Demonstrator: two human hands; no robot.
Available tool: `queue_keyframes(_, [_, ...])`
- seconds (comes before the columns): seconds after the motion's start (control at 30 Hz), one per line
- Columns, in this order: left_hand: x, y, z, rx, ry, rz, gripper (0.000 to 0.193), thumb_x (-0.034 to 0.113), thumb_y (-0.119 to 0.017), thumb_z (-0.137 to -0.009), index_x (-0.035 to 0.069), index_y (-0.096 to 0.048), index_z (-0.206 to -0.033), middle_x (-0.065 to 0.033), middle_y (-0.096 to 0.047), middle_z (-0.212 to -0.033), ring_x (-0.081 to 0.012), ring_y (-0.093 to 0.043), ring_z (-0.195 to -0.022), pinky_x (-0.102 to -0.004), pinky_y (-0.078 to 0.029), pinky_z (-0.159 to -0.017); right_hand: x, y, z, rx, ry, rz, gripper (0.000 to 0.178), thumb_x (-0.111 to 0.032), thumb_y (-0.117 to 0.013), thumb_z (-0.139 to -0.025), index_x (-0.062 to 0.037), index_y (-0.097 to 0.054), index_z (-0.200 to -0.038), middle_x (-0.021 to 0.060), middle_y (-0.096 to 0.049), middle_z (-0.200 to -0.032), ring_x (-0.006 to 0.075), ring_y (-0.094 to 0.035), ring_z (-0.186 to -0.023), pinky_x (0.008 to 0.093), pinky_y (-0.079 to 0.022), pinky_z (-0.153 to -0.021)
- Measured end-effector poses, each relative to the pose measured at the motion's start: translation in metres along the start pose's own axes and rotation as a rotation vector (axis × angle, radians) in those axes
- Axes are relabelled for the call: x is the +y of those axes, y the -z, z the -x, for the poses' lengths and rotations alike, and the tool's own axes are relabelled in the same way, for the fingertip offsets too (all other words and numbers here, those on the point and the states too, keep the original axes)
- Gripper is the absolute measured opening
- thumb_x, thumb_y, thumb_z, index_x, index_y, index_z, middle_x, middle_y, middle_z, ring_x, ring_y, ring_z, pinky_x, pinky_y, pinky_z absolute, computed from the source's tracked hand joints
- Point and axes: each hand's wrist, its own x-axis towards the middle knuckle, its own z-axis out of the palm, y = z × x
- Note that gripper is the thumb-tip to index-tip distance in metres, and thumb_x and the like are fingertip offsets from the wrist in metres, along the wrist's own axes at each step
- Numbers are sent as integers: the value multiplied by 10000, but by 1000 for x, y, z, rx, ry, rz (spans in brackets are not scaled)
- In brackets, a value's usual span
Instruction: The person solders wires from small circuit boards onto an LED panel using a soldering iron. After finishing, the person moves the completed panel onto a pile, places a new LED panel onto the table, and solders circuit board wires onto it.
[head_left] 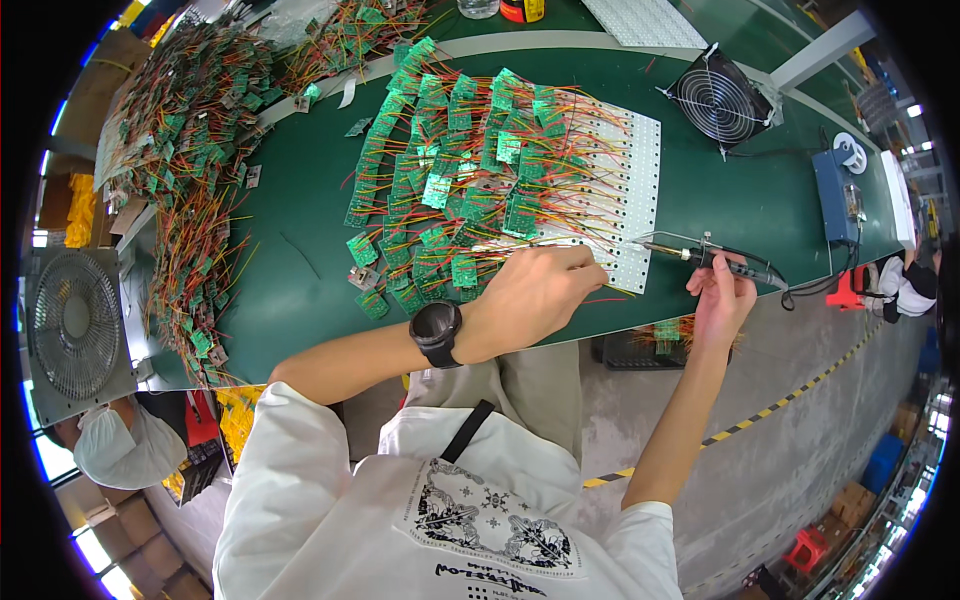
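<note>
My right hand [724, 300] grips the dark handle of a soldering iron [741, 266]; its tip points left at the edge of a white perforated board [642, 160]. My left hand [540, 296], with a black watch on the wrist, rests over the board's near edge. Its fingers are curled and pinched together, and what they hold is hidden. Rows of green circuit boards [520, 213] lie across the left part of the perforated board. Their thin red and yellow wires [585, 190] fan out to the right over its holes.
A large heap of wired circuit boards [200, 150] covers the table's left side. A black fan [718, 100] stands at the back right, near a blue box [835, 198] with a white reel [849, 152]. Another fan [76, 308] is at far left. Cables trail along the right edge.
</note>
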Motion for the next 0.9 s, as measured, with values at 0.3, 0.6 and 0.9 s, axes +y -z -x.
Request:
queue_keyframes(0.3, [1,1,-1,5,78,35,74,109,-660,-802,60,-665,-857,-50,-589,-756,-241,-583,-576,-345,-470,-506,3,4,1,-59,16,37,225,-127,-629,-878,56,-612,-1007,111,-620,-671,174,-564,-516,254,-422,-479])
queue_keyframes(0.6, [15,-1,-9,15,43,118,62,101,-632,-817,47,-603,-824,-61,-595,-742,-257,-591,-587,-357,-463,-498,5,4,0,-87,36,51,221,-121,-625,-879,60,-608,-1005,115,-617,-673,172,-562,-517,255,-422,-484])
queue_keyframes(0.9, [-1,-11,-5,64,24,-20,63,108,-661,-794,57,-644,-825,-58,-621,-724,-245,-594,-574,-344,-458,-491,6,7,1,-76,27,49,224,-114,-629,-876,66,-604,-1008,121,-612,-664,182,-562,-513,263,-421,-490])
